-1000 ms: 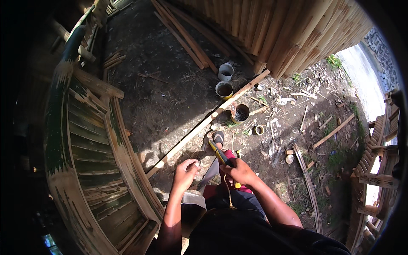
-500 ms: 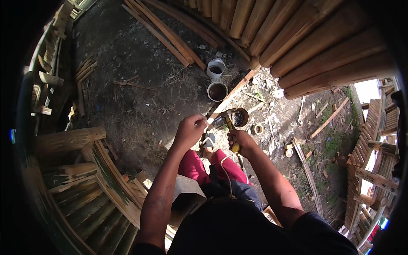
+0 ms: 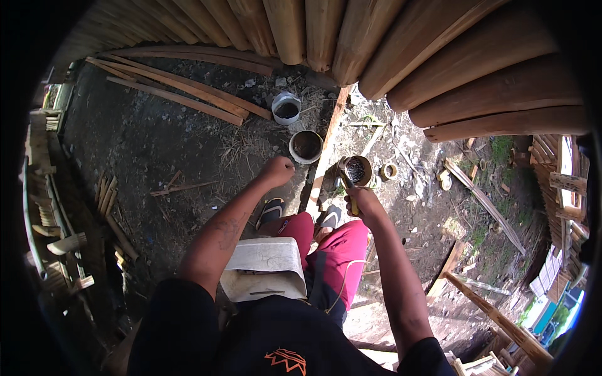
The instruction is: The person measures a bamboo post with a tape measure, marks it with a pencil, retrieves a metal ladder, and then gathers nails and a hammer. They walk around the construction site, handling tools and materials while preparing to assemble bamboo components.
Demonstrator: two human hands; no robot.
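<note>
My right hand (image 3: 365,203) is closed around a yellow-handled tool (image 3: 351,191) whose tip reaches a small bamboo cup (image 3: 357,170) filled with dark material. My left hand (image 3: 278,170) is a closed fist hanging over the dirt, just left of a long wooden plank (image 3: 327,145) and below a brown-rimmed pot (image 3: 306,146). I cannot see anything inside the fist. A white pot (image 3: 286,108) with dark contents stands farther away. My legs in pink trousers (image 3: 342,247) and sandals are below the hands, with a white canister (image 3: 263,268) at my lap.
Thick bamboo poles (image 3: 376,44) arch overhead at the top. Loose wooden slats (image 3: 182,88) lie on the dirt at the upper left. Bamboo rings (image 3: 389,170) and scraps litter the ground to the right. Stacked bamboo pieces (image 3: 69,244) stand at the left.
The view swung up toward the bamboo poles. My left hand moved forward and closed into a fist near the plank. My right hand brought the yellow-handled tool up to the bamboo cup.
</note>
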